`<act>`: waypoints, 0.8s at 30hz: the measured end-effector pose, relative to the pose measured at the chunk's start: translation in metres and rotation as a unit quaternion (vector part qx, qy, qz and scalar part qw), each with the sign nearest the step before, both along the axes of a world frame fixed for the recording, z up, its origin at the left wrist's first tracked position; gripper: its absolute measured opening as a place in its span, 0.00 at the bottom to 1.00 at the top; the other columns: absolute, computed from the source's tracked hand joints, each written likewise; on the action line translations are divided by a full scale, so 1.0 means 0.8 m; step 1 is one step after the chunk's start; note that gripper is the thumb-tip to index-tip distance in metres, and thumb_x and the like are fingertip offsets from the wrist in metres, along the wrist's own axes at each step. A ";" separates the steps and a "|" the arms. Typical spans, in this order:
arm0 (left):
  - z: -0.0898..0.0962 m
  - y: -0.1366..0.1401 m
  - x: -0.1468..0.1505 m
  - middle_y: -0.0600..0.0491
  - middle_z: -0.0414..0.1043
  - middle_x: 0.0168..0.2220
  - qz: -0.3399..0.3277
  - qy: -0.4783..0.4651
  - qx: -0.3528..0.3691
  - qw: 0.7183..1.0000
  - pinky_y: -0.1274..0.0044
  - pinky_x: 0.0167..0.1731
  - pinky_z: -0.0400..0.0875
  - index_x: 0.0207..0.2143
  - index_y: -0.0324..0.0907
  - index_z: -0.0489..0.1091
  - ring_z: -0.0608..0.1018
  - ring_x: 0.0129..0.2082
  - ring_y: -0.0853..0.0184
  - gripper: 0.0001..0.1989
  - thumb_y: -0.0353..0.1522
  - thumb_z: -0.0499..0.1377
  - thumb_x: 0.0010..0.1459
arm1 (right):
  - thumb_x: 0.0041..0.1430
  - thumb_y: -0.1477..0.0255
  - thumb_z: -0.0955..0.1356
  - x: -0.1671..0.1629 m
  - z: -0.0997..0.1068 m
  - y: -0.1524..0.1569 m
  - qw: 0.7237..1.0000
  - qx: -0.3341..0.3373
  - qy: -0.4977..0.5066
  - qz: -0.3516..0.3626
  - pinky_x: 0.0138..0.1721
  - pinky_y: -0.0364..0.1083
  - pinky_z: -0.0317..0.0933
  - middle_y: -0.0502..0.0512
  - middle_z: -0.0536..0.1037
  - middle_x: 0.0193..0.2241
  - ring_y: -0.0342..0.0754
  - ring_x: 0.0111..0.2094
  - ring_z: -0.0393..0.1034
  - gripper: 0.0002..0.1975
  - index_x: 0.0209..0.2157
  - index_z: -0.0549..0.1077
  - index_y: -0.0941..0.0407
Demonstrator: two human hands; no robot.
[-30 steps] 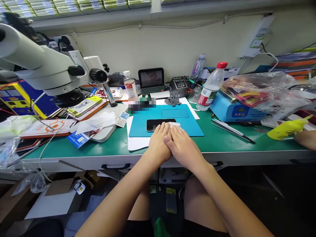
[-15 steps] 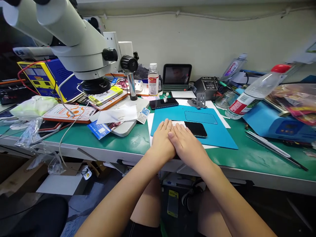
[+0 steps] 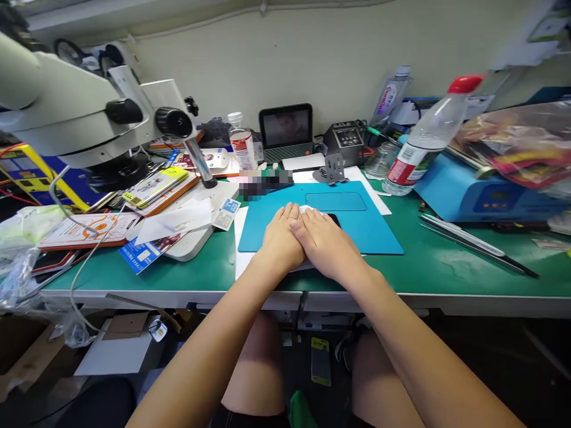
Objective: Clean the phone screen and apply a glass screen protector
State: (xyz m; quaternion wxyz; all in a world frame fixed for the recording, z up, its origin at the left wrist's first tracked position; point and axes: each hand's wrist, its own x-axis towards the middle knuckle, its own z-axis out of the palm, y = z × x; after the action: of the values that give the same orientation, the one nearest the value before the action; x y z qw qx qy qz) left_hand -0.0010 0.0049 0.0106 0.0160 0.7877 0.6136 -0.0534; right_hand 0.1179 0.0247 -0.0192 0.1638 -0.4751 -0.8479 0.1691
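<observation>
My left hand [image 3: 280, 239] and my right hand [image 3: 326, 244] lie flat, side by side and touching, fingers together, on the blue work mat [image 3: 379, 235]. They press down on a white cloth [image 3: 306, 208], which shows only as a small patch at the fingertips. Under the cloth lies a black phone [image 3: 334, 219]; just one dark corner shows to the right of my right hand. The rest of the phone and cloth is hidden by my hands.
A white microscope [image 3: 66, 119] overhangs the bench's left side above packets and cards [image 3: 154, 187]. A red-capped water bottle [image 3: 422, 139], a blue machine [image 3: 473, 193] and long tweezers [image 3: 477, 244] lie to the right. A small screen [image 3: 286, 128] stands at the back wall.
My pressed hands slid along the phone: it stuck out to their left, then to their right, and now is almost fully covered. The camera view swung sideways and back.
</observation>
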 end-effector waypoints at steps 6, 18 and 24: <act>-0.009 0.009 0.056 0.36 0.46 0.74 -0.050 -0.001 0.026 0.998 0.62 0.73 0.47 0.72 0.30 0.49 0.51 0.75 0.51 0.31 0.36 0.47 0.73 | 0.73 0.50 0.46 0.058 -0.003 -0.002 0.999 -0.009 0.013 -0.029 0.74 0.56 0.38 0.63 0.53 0.72 0.53 0.74 0.44 0.41 0.72 0.52 0.65; -0.017 -0.041 0.060 0.36 0.47 0.73 -0.077 -0.006 0.050 0.996 0.61 0.73 0.47 0.72 0.29 0.50 0.51 0.74 0.50 0.33 0.37 0.49 0.71 | 0.72 0.47 0.44 0.070 -0.013 -0.056 0.998 0.038 0.000 -0.049 0.73 0.58 0.41 0.67 0.56 0.70 0.56 0.73 0.47 0.45 0.71 0.55 0.69; -0.016 -0.062 0.041 0.36 0.42 0.74 -0.060 -0.013 0.040 0.997 0.61 0.73 0.46 0.73 0.27 0.46 0.48 0.75 0.50 0.33 0.35 0.47 0.71 | 0.72 0.48 0.43 0.049 -0.014 -0.075 0.996 0.072 -0.032 -0.048 0.73 0.60 0.43 0.71 0.58 0.69 0.59 0.73 0.48 0.46 0.69 0.58 0.72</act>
State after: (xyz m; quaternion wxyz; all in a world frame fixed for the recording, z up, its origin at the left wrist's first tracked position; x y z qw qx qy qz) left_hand 0.0318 -0.0443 -0.0026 -0.0106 0.8239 0.5663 -0.0190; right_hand 0.1569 -0.0351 -0.0304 0.1786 -0.5072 -0.8389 0.0846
